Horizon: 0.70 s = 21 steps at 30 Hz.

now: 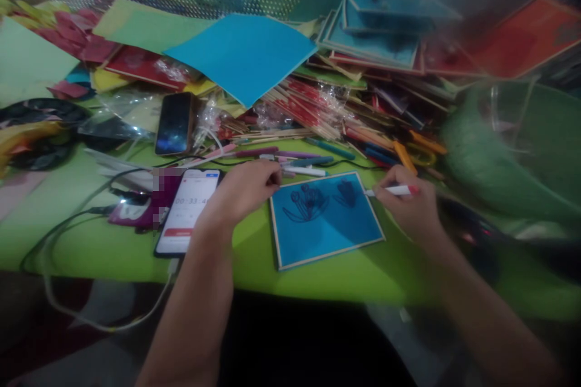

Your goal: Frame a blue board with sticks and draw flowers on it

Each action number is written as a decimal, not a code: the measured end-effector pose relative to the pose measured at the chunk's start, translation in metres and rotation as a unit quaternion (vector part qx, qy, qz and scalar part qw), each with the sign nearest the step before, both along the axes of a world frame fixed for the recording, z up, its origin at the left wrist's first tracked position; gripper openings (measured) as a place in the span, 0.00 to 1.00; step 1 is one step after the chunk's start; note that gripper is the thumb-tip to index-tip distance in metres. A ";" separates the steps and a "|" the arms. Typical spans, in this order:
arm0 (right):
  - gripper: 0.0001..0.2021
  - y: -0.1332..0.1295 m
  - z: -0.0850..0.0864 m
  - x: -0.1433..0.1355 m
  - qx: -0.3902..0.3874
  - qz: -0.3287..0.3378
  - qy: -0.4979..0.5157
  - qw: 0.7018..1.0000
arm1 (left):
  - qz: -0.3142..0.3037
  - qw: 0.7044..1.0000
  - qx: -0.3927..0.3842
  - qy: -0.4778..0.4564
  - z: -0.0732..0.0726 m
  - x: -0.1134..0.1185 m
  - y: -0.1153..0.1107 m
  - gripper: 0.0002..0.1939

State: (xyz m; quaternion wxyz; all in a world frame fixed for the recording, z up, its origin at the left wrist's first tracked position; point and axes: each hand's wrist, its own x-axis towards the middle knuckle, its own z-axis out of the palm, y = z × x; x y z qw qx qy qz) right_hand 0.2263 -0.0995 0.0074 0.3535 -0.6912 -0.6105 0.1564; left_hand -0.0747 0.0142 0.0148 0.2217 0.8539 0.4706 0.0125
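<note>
A blue card [318, 242] with a pale border lies flat and slightly turned on the table, with dark flower drawings on its upper half. Closed round a white marker [394, 191] with a red end, my right hand [411, 205] is just off the card's right edge, the marker pointing left at it. My left hand [247, 187] rests by the card's upper left corner with its fingers curled in. What those fingers hold, if anything, is hidden. Just beyond the card lie several pens, among them a white one [308, 172].
To the left, a lit phone [193, 199] lies partly behind my left forearm, among cables. A dark phone [173, 124] stands farther back. A large blue sheet [245, 51], sticks [313, 106] and stacked cards [376, 42] fill the back. Orange-handled scissors [403, 157] and a green basin [512, 151] are at right.
</note>
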 end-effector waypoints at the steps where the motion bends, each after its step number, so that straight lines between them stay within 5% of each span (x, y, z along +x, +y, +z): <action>1: 0.09 0.000 0.001 0.000 0.000 0.001 -0.001 1.000 | 0.001 1.000 0.000 0.002 0.000 0.000 0.000 0.07; 21: 0.09 -0.002 0.000 0.002 -0.043 0.029 0.049 0.997 | 0.002 1.000 -0.007 0.006 0.003 0.001 -0.001 0.06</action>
